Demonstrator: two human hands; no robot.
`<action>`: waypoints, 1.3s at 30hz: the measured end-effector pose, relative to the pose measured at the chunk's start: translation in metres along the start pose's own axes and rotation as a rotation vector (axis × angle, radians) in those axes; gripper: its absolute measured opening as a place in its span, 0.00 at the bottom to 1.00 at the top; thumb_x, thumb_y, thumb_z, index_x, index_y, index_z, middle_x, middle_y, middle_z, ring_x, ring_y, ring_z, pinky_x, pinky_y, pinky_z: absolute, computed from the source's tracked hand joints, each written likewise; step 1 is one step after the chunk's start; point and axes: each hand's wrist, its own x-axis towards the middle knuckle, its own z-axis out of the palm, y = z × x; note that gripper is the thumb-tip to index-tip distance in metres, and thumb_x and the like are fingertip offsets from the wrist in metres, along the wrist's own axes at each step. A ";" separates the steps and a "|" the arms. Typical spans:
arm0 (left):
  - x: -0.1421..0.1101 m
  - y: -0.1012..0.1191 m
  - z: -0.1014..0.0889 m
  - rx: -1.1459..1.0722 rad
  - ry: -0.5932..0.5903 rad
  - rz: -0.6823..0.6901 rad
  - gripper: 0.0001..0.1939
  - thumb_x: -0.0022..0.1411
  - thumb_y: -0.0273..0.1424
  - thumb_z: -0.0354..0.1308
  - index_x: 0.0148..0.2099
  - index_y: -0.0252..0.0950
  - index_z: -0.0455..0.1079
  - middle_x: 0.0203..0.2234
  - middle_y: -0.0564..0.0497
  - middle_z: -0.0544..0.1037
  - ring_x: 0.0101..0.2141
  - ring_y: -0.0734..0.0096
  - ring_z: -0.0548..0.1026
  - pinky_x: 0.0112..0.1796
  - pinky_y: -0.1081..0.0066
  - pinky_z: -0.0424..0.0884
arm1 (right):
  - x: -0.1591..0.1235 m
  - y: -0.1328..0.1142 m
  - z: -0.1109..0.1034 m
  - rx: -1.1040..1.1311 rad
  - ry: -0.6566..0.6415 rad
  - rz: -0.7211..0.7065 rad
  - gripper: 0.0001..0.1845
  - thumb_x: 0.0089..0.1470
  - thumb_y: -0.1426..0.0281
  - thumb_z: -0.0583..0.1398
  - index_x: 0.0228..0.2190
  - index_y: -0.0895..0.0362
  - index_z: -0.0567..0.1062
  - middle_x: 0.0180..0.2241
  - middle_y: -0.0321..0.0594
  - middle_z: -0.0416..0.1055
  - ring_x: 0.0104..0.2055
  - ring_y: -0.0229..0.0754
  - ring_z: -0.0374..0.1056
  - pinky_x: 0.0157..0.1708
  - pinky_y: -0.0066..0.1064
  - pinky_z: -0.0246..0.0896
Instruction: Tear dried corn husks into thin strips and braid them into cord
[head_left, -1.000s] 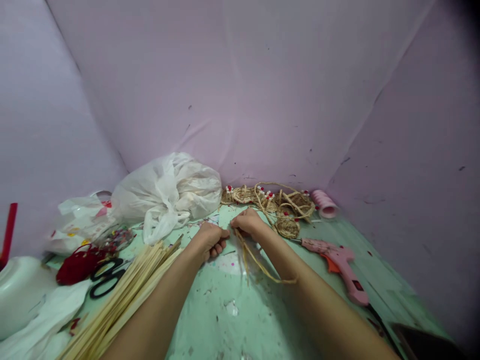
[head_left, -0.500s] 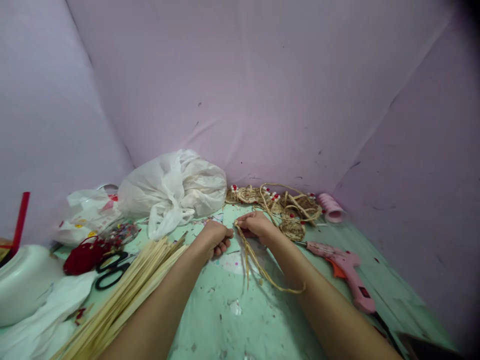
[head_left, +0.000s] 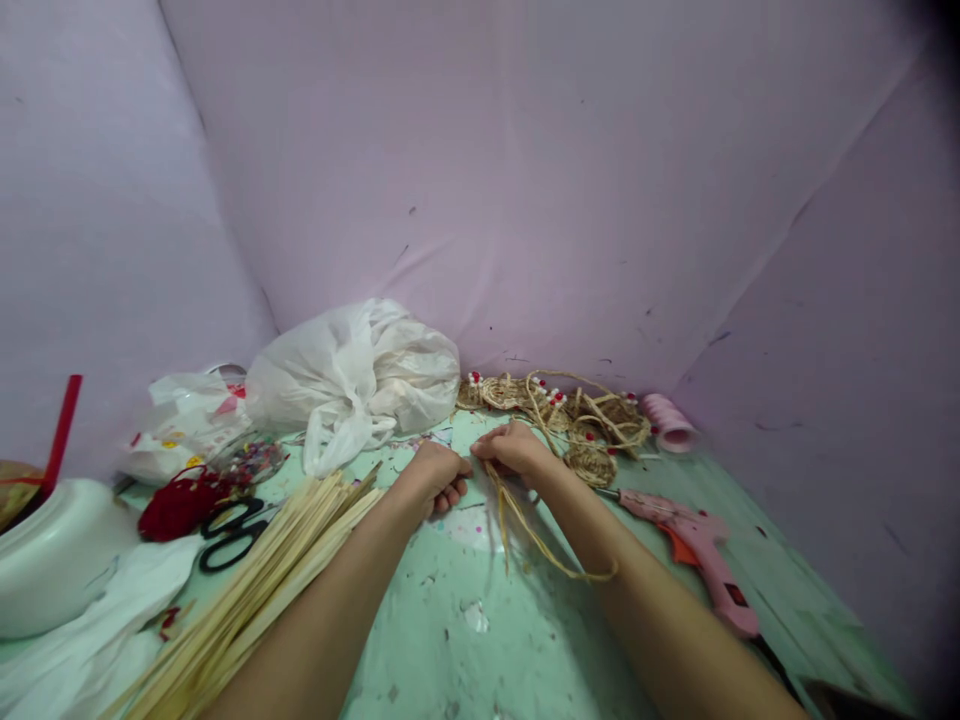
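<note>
My right hand (head_left: 514,450) pinches a thin, tan twisted straw cord (head_left: 536,540), whose loose strands hang down and curve toward my right forearm. Close beside it, my left hand (head_left: 440,480) is closed, its thumb and finger meeting near the right fingertips. What sits between the left fingers is too small to make out. Under my left forearm lies a bundle of flat, pale straw strips (head_left: 277,580). Behind my right hand are coiled, woven straw pieces (head_left: 589,460) with red and white beads.
A pink glue gun (head_left: 701,550) lies right of my right forearm, near a spool of pink thread (head_left: 670,422). At left are black scissors (head_left: 231,535), red yarn (head_left: 180,505), a white pot (head_left: 60,560) and beads in clear plastic (head_left: 251,462). A white plastic bag (head_left: 367,380) rests against the wall.
The view has shifted slightly, so everything sits a little further right. My hands stay close together, with the right fingertips now more closed over the cord's upper end.
</note>
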 end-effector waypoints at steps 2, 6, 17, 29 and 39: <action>-0.001 0.000 0.000 -0.004 -0.001 0.001 0.12 0.53 0.30 0.51 0.19 0.33 0.61 0.07 0.55 0.60 0.08 0.80 0.55 0.13 0.74 0.46 | 0.002 0.003 0.002 -0.111 0.044 -0.032 0.03 0.35 0.76 0.60 0.15 0.62 0.71 0.08 0.31 0.58 0.14 0.31 0.56 0.15 0.22 0.49; -0.003 0.002 -0.001 -0.015 -0.014 -0.018 0.15 0.54 0.30 0.49 0.17 0.34 0.59 0.05 0.55 0.58 0.07 0.79 0.54 0.13 0.74 0.46 | 0.003 0.008 0.005 -0.242 0.097 -0.083 0.07 0.37 0.72 0.57 0.13 0.61 0.71 0.08 0.34 0.60 0.14 0.33 0.57 0.16 0.23 0.48; -0.002 0.001 -0.004 0.001 -0.035 -0.040 0.16 0.54 0.28 0.48 0.15 0.34 0.58 0.04 0.53 0.58 0.08 0.79 0.53 0.13 0.75 0.47 | -0.018 0.009 0.017 -0.679 0.281 -0.321 0.07 0.44 0.70 0.54 0.25 0.59 0.71 0.23 0.42 0.71 0.26 0.38 0.62 0.23 0.26 0.46; 0.005 -0.002 -0.004 -0.048 -0.045 -0.031 0.10 0.50 0.27 0.52 0.18 0.33 0.61 0.07 0.53 0.61 0.09 0.78 0.57 0.13 0.74 0.49 | -0.007 0.020 0.013 -0.394 0.250 -0.248 0.12 0.42 0.64 0.56 0.24 0.60 0.74 0.14 0.37 0.67 0.17 0.35 0.62 0.19 0.24 0.50; 0.023 -0.015 0.003 -0.132 0.222 0.326 0.09 0.48 0.26 0.53 0.35 0.33 0.69 0.11 0.56 0.66 0.12 0.75 0.66 0.15 0.77 0.58 | 0.004 -0.002 0.003 -0.091 0.031 0.079 0.13 0.41 0.67 0.57 0.12 0.59 0.65 0.09 0.33 0.57 0.11 0.31 0.51 0.12 0.25 0.46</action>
